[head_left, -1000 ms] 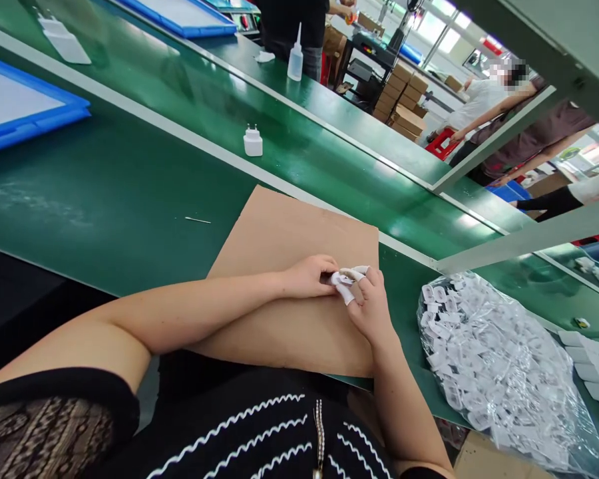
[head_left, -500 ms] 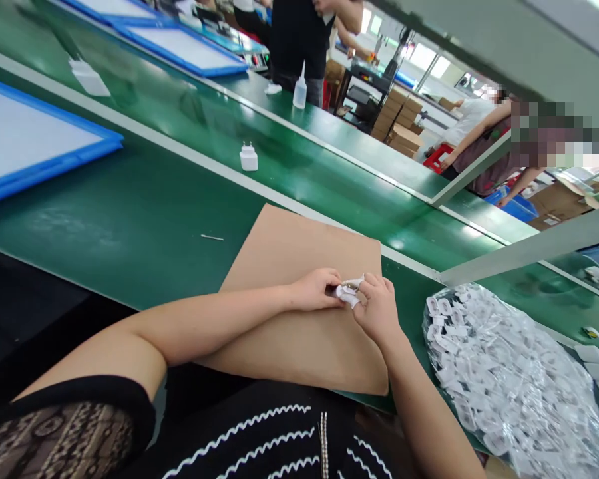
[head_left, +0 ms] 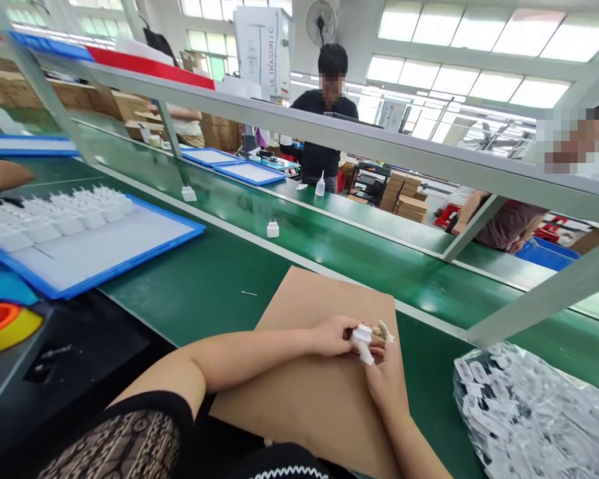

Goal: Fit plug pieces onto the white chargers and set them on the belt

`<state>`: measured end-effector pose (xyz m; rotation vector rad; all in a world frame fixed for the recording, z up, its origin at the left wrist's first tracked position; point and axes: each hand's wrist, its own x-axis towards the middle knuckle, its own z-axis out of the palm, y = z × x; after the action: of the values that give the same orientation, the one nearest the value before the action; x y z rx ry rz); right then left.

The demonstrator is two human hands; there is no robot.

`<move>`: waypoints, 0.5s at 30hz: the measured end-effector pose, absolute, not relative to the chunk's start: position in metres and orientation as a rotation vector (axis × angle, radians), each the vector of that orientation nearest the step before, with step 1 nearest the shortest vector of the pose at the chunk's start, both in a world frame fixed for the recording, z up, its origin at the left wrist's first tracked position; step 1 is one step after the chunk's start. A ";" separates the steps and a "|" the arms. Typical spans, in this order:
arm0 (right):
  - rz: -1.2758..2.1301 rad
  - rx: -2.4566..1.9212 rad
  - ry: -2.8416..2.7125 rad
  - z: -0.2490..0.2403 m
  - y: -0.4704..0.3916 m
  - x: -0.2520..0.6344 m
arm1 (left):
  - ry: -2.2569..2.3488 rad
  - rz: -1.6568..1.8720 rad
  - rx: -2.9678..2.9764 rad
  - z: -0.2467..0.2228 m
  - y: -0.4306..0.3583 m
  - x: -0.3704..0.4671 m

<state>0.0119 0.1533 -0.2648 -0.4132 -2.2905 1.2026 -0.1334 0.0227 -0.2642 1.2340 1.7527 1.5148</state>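
Above a sheet of brown cardboard [head_left: 304, 399], both hands meet around a small white plug adapter [head_left: 362, 334]. My left hand [head_left: 332, 334] is closed on the adapter from its left side, with the pins pointing up. On the other side, my right hand [head_left: 387, 372] is closed round the same adapter, and white coverings show on its thumb and a fingertip. A small beige item shows between the right fingers; its details are too small to tell. Two more white adapters, one nearer [head_left: 273, 229] and one farther left [head_left: 188, 193], stand on the green surface beyond the cardboard.
A clear bag of white casings [head_left: 534, 412] lies at the right. A blue-edged tray [head_left: 144, 249] at the left holds several white adapters. A thin metal pin [head_left: 249, 293] lies left of the cardboard. A metal rail [head_left: 299, 126] crosses ahead. People stand beyond the bench.
The view has tilted up and turned left, bringing the tray's adapters and the rail into sight. My right hand has opened out somewhat, and the adapter's pins now show upright.
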 end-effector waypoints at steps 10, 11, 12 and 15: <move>1.157 -0.528 -2.238 -0.268 0.153 0.012 | 2.653 1.311 0.763 -0.213 0.084 -0.265; 1.141 -0.541 -2.245 -0.265 0.151 0.013 | 2.695 1.270 0.752 -0.211 0.090 -0.275; 1.129 -0.563 -2.253 -0.261 0.149 0.015 | 2.732 1.232 0.743 -0.211 0.095 -0.283; 1.145 -0.663 -2.319 -0.249 0.144 0.021 | 2.888 1.039 0.659 -0.225 0.100 -0.302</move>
<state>0.0214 0.1438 -0.2492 -0.6630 -2.3191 1.1455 -0.3021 0.1005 -0.2253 0.6586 2.8884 1.0386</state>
